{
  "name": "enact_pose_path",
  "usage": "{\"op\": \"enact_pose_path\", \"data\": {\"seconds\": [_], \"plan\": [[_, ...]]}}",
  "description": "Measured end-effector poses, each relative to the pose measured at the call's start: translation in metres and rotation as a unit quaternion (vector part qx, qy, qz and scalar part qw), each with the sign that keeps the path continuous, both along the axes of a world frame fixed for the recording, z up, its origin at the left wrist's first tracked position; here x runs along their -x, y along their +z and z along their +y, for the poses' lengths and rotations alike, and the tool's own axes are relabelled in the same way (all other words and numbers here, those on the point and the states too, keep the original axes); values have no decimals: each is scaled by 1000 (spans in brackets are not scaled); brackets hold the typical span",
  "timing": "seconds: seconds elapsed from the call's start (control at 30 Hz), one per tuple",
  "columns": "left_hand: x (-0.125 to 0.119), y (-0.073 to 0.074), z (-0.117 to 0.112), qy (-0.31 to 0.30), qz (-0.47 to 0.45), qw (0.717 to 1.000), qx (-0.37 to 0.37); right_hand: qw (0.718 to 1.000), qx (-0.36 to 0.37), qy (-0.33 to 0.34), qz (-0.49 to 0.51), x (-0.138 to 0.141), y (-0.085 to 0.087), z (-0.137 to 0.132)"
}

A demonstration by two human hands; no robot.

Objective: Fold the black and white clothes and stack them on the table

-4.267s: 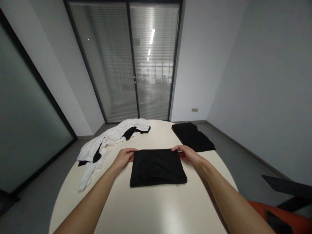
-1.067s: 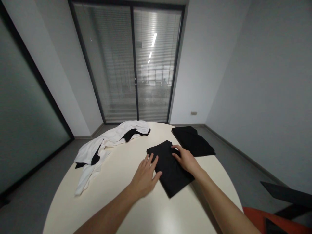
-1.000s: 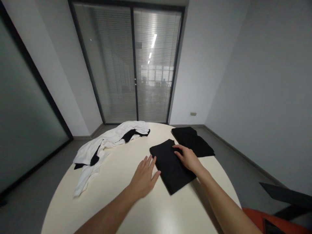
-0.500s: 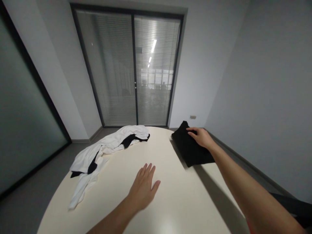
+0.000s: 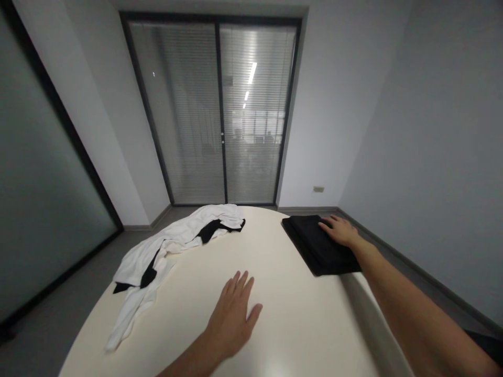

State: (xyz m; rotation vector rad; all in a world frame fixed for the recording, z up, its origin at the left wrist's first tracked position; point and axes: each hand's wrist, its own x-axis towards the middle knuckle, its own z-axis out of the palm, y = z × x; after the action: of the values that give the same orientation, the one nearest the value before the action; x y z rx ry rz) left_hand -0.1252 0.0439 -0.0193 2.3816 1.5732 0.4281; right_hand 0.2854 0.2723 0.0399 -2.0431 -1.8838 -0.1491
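A folded black cloth or garment (image 5: 318,248) lies flat at the right side of the pale round table (image 5: 286,324). On top of it rests my right hand (image 5: 340,230), fingers spread out and pressing down on the fabric. Near the middle front, my left hand (image 5: 234,309) is open, palm down over the tabletop, with nothing in it. Along the left side of the table, a crumpled white garment with black parts (image 5: 176,235) is spread in a long heap, one sleeve-like end reaching toward the front.
The table's rounded edge runs under both the white and the black cloth. Beyond it are a glass door with blinds (image 5: 251,157) and a wall with a socket plate (image 5: 318,189). A frosted panel (image 5: 43,183) stands at the left.
The black cloth, tilted up at its far edge before, now lies flat on the table. My right hand has gone from gripping its edge to resting spread on top.
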Motion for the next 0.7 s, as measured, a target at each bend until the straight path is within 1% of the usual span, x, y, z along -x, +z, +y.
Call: {"op": "enact_pose_path", "data": {"seconds": [0.03,0.1,0.2,0.27,0.33,0.37,0.43,0.5,0.6,0.67,0.7], "plan": [[0,0,0,0,-1,1000,-1,1000,14,-5,-7,9,-2,0],[0,1,0,0,1,1000,3,999,41,16,-9,28,-5,1],[-1,3,0,1,3,1000,10,996,87,26,2,50,-16,0],[-1,5,0,2,1,1000,11,994,111,16,12,56,-25,0],[-1,7,0,1,1,1000,14,992,125,8,21,57,-31,-1],[-1,8,-1,2,2,1000,15,991,130,3,22,57,-31,-2],[0,9,-1,1,2,1000,16,991,134,-7,8,59,-26,-4],[0,9,-2,4,-3,1000,8,994,107,-10,-21,68,-17,-11],[1,6,2,14,-30,999,-15,998,15,23,-49,96,-3,-31],[5,4,8,24,-58,997,-37,998,-26,53,-33,120,1,-51],[9,4,13,31,-71,996,-52,997,-29,66,-24,132,1,-62]]}}
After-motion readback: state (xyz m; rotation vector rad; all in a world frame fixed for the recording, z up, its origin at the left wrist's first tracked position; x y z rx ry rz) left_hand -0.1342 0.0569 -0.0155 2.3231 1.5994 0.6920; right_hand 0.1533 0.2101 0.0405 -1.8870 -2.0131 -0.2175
